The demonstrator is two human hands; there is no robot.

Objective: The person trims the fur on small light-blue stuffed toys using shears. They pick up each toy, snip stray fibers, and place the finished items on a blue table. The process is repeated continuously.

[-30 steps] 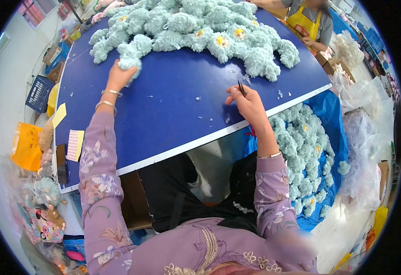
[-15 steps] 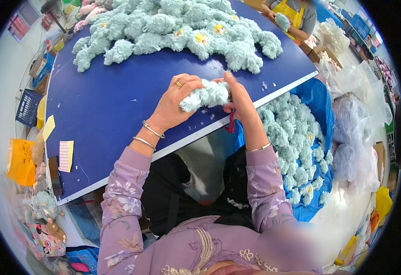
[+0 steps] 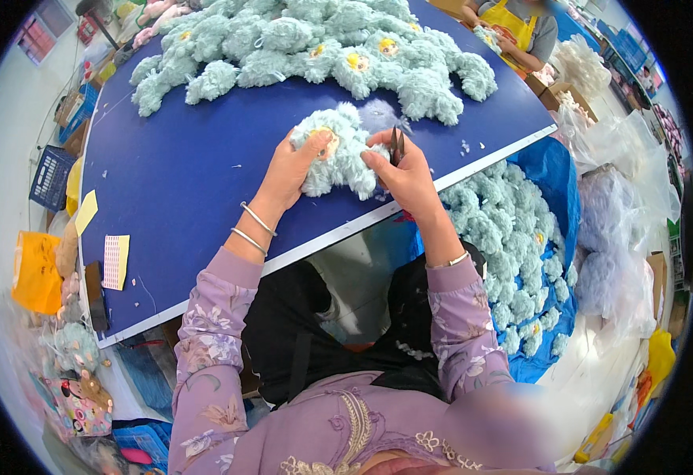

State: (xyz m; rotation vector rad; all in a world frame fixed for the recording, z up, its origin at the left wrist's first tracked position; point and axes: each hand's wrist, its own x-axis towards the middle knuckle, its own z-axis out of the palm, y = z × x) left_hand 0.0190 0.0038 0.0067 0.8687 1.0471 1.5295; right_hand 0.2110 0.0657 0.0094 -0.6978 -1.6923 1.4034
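And here we are, the pale-blue plush toy (image 3: 337, 174) up in both hands, just over the near edge of the blue table (image 3: 196, 206)! The left hand (image 3: 287, 170) is closed round its left end, thumb across the yellow-and-cream patch; the right hand (image 3: 404, 174) pinches the other end, with a dark pointed tool (image 3: 396, 144) tucked in the grip, points up — that's the danger spot, folks! A slip of those points could nick the fabric or catch the left fingers, and the long fur could hide a seam from the blade; from up here the tips look slightly parted, though they're too small to be sure. Squeeze too hard with that thumb and the patch could crease; loosen the grip and the toy could drop over the white rim, so close below it!

Out across the surface, a great heap of matching toys (image 3: 283, 47) fills the far side, pale scraps of fluff (image 3: 465, 148) dot the blue, and a dotted sticker sheet (image 3: 115, 261) lies near the left edge by a yellow note (image 3: 86, 212). Down to the right, a blue sack (image 3: 564, 178) brims with more plush; beyond the table, a co-worker (image 3: 548, 39) in a yellow apron (image 3: 511, 22) — and clear plastic bags (image 3: 615, 245) crowd the right-hand floor
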